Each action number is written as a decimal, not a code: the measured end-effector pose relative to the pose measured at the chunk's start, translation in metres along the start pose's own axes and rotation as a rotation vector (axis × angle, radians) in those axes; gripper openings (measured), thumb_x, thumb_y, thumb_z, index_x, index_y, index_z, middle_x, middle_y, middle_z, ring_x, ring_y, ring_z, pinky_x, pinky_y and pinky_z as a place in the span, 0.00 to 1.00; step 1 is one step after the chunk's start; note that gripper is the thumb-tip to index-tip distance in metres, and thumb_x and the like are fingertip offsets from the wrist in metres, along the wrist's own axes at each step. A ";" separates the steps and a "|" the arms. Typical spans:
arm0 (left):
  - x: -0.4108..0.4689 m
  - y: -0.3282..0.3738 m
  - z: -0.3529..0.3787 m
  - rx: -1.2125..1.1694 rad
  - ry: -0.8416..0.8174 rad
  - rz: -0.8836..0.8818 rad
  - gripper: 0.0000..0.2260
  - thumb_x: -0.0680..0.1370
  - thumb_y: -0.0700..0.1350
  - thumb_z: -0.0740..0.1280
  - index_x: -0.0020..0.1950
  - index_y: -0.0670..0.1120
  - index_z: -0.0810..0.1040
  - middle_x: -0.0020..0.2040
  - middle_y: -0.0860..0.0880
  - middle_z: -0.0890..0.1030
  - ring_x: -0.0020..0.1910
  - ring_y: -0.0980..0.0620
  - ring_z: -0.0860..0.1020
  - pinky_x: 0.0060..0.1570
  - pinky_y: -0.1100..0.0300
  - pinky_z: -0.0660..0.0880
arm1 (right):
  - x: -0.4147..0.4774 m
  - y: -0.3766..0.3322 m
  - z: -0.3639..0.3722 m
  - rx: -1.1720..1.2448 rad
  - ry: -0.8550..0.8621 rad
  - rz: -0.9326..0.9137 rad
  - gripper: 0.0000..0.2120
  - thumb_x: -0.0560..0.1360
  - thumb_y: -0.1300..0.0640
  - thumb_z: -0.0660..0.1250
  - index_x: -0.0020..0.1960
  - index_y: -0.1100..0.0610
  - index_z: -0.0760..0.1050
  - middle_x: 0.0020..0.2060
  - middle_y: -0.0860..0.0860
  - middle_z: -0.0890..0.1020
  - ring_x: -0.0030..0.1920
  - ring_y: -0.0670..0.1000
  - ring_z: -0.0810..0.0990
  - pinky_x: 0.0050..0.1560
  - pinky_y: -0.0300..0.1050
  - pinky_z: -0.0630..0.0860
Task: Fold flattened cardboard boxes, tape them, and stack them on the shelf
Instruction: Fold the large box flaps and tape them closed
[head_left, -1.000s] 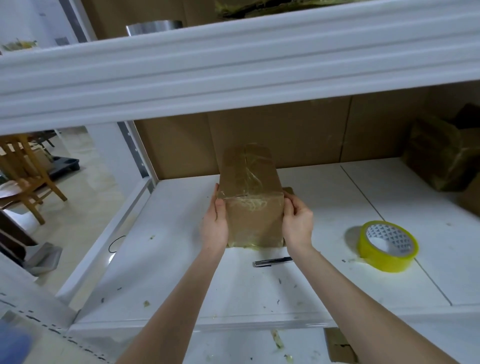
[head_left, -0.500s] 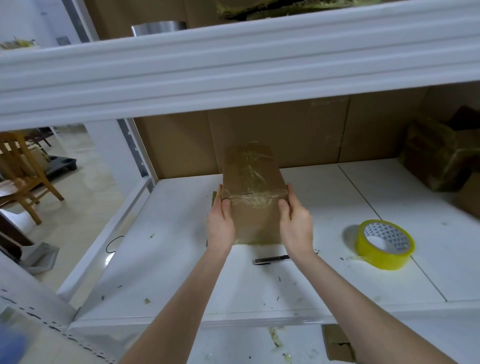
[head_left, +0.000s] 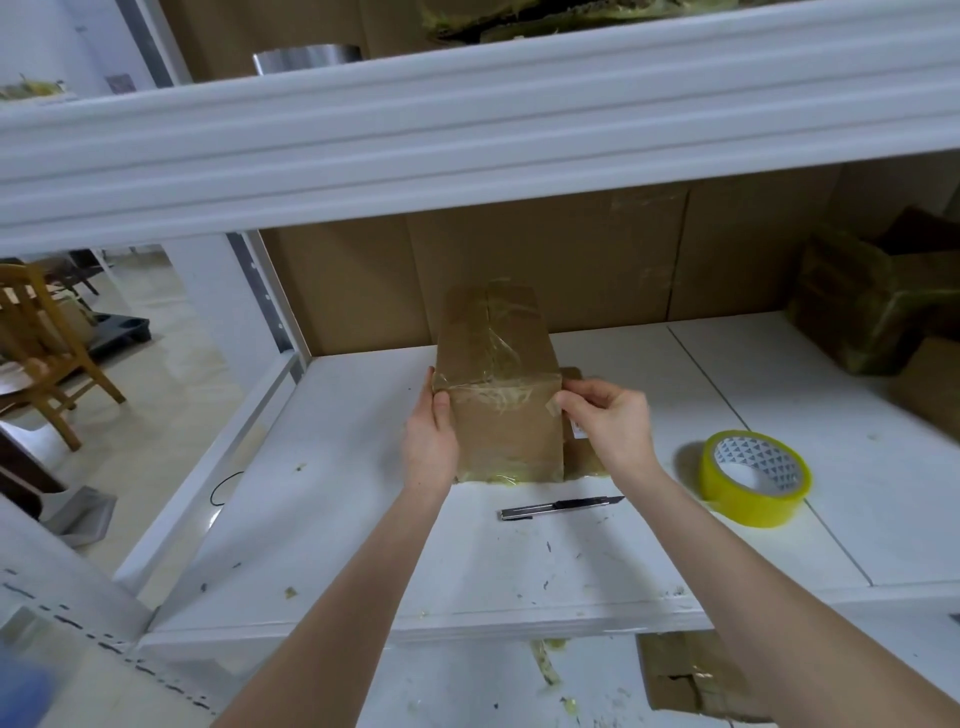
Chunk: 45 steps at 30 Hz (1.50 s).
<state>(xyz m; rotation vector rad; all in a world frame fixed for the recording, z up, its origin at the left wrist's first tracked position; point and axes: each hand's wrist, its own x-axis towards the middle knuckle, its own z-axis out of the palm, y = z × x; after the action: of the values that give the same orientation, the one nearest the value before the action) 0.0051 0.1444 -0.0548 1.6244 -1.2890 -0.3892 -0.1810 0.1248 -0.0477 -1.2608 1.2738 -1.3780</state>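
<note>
Basically looks like the tail end of the taping step. Holding the cardboard box (head_left: 498, 384) upright on the white shelf (head_left: 363, 545), roughly mid-shelf and close to the brown back panel. Gripping the box's left edge with the left hand (head_left: 428, 441), thumb laid on the front face. Pinching a loose tape end (head_left: 553, 408) with the right hand (head_left: 608, 421), right at the box's right edge.

Probably next: press that tab flat around the corner, rub it down, then slide the box over to stack by the taped boxes (head_left: 852, 312) at the far right. Calls for a steady left grip to avoid tipping.

Looks-wise: tall, narrow, brown, wrapped in glossy clear tape, wrinkled and stringy across the top front edge, with yellowish residue along the bottom. Yellow tape roll (head_left: 753, 478) off to the right, utility knife (head_left: 561, 508) lying just in front.
</note>
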 end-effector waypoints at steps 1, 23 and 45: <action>0.001 -0.001 -0.001 0.002 -0.011 0.008 0.19 0.84 0.44 0.50 0.76 0.48 0.63 0.68 0.47 0.73 0.67 0.46 0.71 0.65 0.60 0.64 | 0.001 0.001 0.001 -0.056 0.005 -0.021 0.04 0.70 0.61 0.75 0.44 0.53 0.83 0.37 0.45 0.84 0.39 0.44 0.81 0.46 0.38 0.77; 0.011 0.013 -0.009 0.188 -0.090 -0.045 0.20 0.84 0.50 0.49 0.73 0.46 0.66 0.60 0.41 0.78 0.60 0.39 0.75 0.59 0.52 0.69 | 0.016 -0.008 0.007 -0.847 -0.075 -0.337 0.18 0.80 0.44 0.60 0.50 0.59 0.74 0.36 0.54 0.77 0.42 0.62 0.79 0.39 0.45 0.65; 0.019 -0.010 0.013 0.224 -0.075 -0.042 0.22 0.81 0.55 0.56 0.72 0.46 0.66 0.65 0.44 0.70 0.59 0.43 0.75 0.55 0.51 0.71 | 0.027 0.007 0.022 -0.948 -0.105 -0.196 0.26 0.80 0.41 0.55 0.71 0.56 0.65 0.50 0.58 0.82 0.51 0.62 0.80 0.48 0.50 0.73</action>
<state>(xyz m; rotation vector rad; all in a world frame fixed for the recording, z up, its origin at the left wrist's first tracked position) 0.0081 0.1204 -0.0631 1.8418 -1.3974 -0.3436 -0.1631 0.0942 -0.0523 -2.0911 1.8475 -0.7882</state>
